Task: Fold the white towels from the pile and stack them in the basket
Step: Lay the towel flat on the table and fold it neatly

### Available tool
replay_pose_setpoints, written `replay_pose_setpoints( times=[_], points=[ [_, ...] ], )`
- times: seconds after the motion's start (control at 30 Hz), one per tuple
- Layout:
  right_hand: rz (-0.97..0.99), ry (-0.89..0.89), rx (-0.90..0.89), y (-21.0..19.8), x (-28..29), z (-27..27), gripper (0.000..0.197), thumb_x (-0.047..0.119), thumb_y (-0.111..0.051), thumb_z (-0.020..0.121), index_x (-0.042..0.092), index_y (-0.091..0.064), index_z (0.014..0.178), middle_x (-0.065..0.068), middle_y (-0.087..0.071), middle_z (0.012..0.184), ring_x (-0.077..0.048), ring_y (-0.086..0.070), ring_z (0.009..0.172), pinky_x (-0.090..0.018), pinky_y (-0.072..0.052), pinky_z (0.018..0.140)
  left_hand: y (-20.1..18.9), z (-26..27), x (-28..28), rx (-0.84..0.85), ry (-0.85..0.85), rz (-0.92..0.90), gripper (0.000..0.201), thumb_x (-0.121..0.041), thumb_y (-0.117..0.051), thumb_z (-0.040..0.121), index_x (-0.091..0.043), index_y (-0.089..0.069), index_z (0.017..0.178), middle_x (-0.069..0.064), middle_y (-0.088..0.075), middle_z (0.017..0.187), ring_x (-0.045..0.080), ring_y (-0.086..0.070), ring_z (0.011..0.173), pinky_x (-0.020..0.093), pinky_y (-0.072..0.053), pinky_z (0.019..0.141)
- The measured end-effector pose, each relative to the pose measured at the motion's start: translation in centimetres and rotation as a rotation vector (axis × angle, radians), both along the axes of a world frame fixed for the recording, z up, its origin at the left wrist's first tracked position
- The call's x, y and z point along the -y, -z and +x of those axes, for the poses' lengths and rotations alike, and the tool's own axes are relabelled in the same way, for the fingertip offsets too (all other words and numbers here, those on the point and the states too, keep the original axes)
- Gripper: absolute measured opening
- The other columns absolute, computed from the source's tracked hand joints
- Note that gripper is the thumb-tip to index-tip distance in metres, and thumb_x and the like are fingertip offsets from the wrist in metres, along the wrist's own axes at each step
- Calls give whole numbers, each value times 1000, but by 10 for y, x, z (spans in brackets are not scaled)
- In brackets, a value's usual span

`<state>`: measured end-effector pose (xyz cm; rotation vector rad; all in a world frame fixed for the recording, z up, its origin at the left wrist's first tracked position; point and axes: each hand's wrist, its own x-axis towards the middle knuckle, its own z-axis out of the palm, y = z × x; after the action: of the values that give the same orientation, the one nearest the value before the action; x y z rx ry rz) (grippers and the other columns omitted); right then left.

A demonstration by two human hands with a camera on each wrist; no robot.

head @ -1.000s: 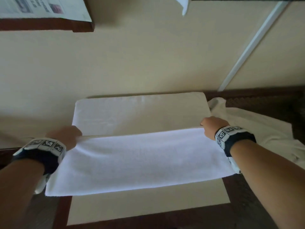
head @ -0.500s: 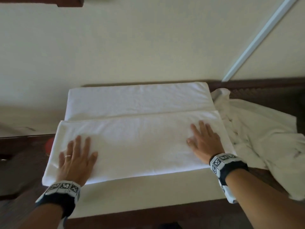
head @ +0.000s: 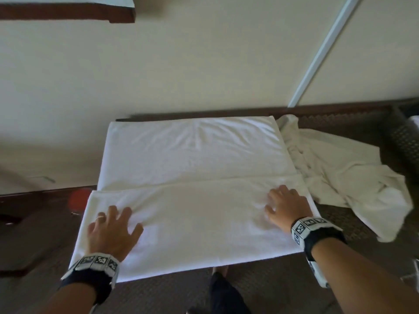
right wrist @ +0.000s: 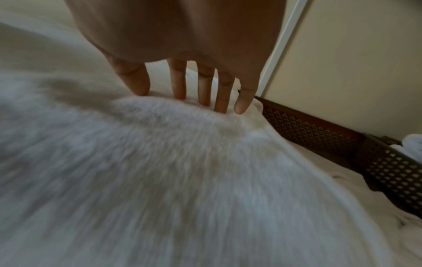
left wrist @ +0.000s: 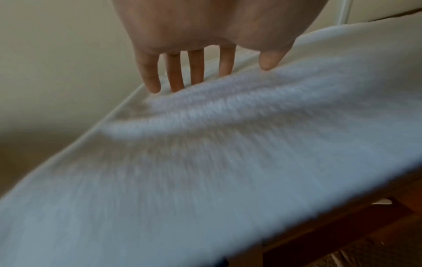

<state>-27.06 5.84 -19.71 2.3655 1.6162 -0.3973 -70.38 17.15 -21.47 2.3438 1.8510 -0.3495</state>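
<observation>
On the table (head: 260,282), seen from the head, a crumpled pile (head: 344,177) lay right of the towel (head: 195,168), a dark basket (head: 405,141) beyond it. The towel was white, its near part folded over. The left hand (head: 111,232) and right hand (head: 286,207) pressed it flat, fingers spread wide, gripping nothing.

At the left wrist, fingers (left wrist: 150,72) touched bunched terry.

At the right wrist, fingers (right wrist: 223,90) pushed up a ridge; the basket (right wrist: 388,166) held white cloth.

I see a cream wall (head: 204,64) ahead with a white strip (head: 322,48) slanting across it, a dark wooden frame (head: 68,13) top left, and something red (head: 78,199) at left.
</observation>
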Motion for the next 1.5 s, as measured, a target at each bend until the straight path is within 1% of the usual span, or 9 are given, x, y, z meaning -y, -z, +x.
replay_pose_setpoints(
  times=[0.2,0.47,0.67,0.77,0.83,1.1,1.3,1.4,1.5],
  points=[
    [-86,-32,31,-15,-51,14,29,35,-41,94,18,-55,113,-5,-54,117,-27,-57,106,-37,-43,86,-23,22,-51,-98,56,-17,41,-60,-40,97,-29,-54,121,-4,-57,118,18,-61,108,36,-46,90],
    [11,-97,-27,-18,-171,51,21,23,-47,97,14,-54,114,-7,-51,112,-29,-57,98,-40,-51,77,-26,76,-179,-18,135,-120,43,-48,-53,97,-26,-51,133,0,-53,131,22,-57,115,37,-49,90],
    [48,-134,-13,4,-251,89,56,12,-54,92,22,-38,144,-7,-37,146,-31,-42,129,-46,-46,98,-14,107,-260,-110,174,-39,55,-44,-48,101,-30,-35,152,-1,-42,153,26,-46,134,45,-46,104],
    [-48,-203,51,16,-277,107,73,10,-53,94,30,-17,154,-5,-16,160,-29,-24,145,-47,-35,107,-4,113,-290,-183,169,-3,71,-53,-50,99,-36,-17,159,-5,-24,166,26,-25,150,49,-30,117],
    [-58,-242,75,18,-290,114,78,14,-60,90,32,-17,152,-5,-29,152,-28,-35,139,-48,-35,104,0,116,-305,-184,137,-51,78,-56,-52,97,-41,-7,159,-9,-16,168,25,-14,154,50,-17,121],
    [19,-214,103,6,-290,117,40,27,-65,90,15,-53,127,-9,-53,123,-31,-50,116,-41,-44,92,-5,125,-308,-199,156,46,44,-51,-58,94,-32,-53,133,-2,-56,128,25,-59,117,44,-29,107],
    [51,-134,42,-33,-249,107,32,24,-57,96,12,-52,125,-12,-65,114,-33,-54,114,-39,-36,101,-39,103,-269,-152,227,158,22,-46,-64,92,-29,-65,106,-11,-45,86,21,-62,85,41,-33,88],
    [121,-84,24,-57,-214,97,28,27,-59,94,15,-52,118,-11,-65,103,-36,-58,102,-37,-47,80,-64,87,-241,-31,287,271,20,-37,-78,82,-21,-67,86,-6,-53,76,23,-61,68,42,-31,80],
    [201,-99,89,-78,-172,80,24,28,-60,93,14,-53,112,-9,-65,96,-36,-62,95,-35,-41,73,-88,71,-201,58,311,356,26,-33,-84,74,-19,-62,77,0,-61,74,25,-60,64,45,-32,79]
  ],
)
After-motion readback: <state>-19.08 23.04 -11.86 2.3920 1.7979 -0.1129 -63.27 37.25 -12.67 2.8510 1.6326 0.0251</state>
